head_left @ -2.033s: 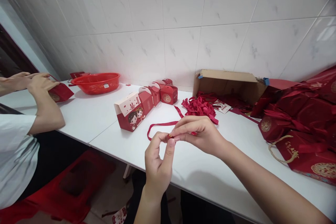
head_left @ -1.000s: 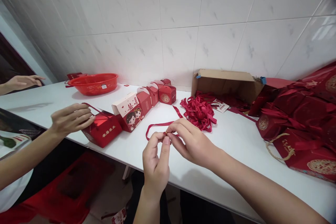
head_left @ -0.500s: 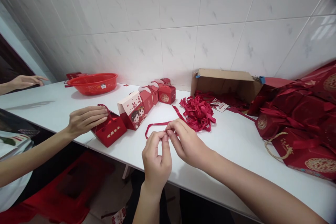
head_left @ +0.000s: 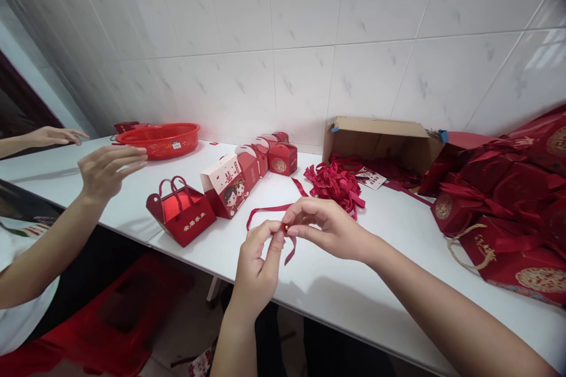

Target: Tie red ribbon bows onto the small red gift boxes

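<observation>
My left hand (head_left: pixel 259 262) and my right hand (head_left: pixel 325 227) meet above the white table, each pinching the same red ribbon (head_left: pixel 269 209). A small gold bead-like spot shows on the red piece between the fingertips. One ribbon end hangs below my right fingers, while the rest loops back toward a tangled red ribbon pile (head_left: pixel 335 184). To the left stands an open red box with rope handles (head_left: pixel 188 221), beside a white-and-red box with cartoon figures (head_left: pixel 227 185).
Another person's hand (head_left: pixel 106 171) is raised left of the open box, and a further hand (head_left: pixel 55 136) is at far left. A red basin (head_left: pixel 163 140), cardboard box (head_left: pixel 380 126), small red boxes (head_left: pixel 283 159) and heaped red packages (head_left: pixel 499 206) line the table (head_left: pixel 380 283).
The other person's hand has let go of the open box's handles and moved up and left. My right fingers have spread a little, and a gold spot and ribbon end now show.
</observation>
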A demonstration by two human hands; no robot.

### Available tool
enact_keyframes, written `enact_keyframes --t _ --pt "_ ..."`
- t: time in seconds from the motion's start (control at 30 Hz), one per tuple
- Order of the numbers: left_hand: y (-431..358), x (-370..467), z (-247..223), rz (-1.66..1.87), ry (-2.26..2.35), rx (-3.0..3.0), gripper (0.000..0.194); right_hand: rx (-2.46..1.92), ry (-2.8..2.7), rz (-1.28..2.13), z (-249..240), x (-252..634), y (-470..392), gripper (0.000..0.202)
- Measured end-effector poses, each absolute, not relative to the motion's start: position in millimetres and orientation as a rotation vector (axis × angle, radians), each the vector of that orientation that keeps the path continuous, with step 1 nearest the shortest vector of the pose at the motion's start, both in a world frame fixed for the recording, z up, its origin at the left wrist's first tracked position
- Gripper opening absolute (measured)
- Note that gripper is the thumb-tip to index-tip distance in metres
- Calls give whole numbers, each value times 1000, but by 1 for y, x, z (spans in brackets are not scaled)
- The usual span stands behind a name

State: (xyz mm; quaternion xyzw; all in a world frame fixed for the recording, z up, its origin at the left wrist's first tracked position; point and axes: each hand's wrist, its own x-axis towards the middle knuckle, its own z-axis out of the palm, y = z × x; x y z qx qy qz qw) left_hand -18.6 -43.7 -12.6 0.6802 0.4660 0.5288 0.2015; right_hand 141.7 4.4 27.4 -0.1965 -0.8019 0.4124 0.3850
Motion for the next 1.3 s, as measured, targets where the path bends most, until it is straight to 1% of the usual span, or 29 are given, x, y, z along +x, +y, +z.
enact_keyframes --t 0.23,0.4,0.47,0.53,0.63,0.67,0.73,0.83,0.9,0.93,1.0,1.03,1.07,1.13,1.2,1.23,1.3 --pt "-46 -28 -9 1395 1347 1939 21 -501 -1931 1258 23 138 6 22" --pt "-49 -27 -10 1309 1375 1981 21 -473 -1930 1310 21 139 10 16" --pt "-45 -29 -14 1367 1427 1978 16 -485 -1943 1307 21 140 12 14" --pt "-35 -39 -16 1572 1543 1956 17 -504 -1968 1282 22 142 14 14" --pt "-6 -68 -10 1974 1938 1874 34 -559 -2026 1157 27 145 14 14" --pt "6 -81 -5 2012 2155 1827 42 -562 -2043 1119 29 147 13 14" --pt "31 -105 8 1849 2460 1829 62 -528 -2073 1083 35 150 11 13" --pt "62 -129 26 1376 2592 1830 79 -460 -2109 1053 42 154 7 12" --pt "73 -133 32 1196 2577 1806 73 -458 -2100 1022 47 158 6 10" --pt "74 -132 33 1186 2557 1804 67 -458 -2083 1020 48 159 5 9" --pt "68 -125 32 1333 2484 1794 56 -460 -2038 1038 51 162 5 8" --pt "61 -119 31 1466 2410 1773 54 -462 -2018 1053 52 164 5 8" --pt "52 -111 31 1611 2301 1735 55 -468 -1995 1065 52 164 5 8" --pt "29 -93 31 1850 1951 1649 62 -485 -1944 1049 52 165 5 9" --pt "7 -71 34 1932 1563 1625 70 -509 -1881 963 51 164 6 10" --pt "-3 -59 36 1919 1411 1611 73 -521 -1855 906 50 164 6 11" --pt "-18 -37 36 1913 1225 1538 81 -522 -1826 821 46 162 9 12"
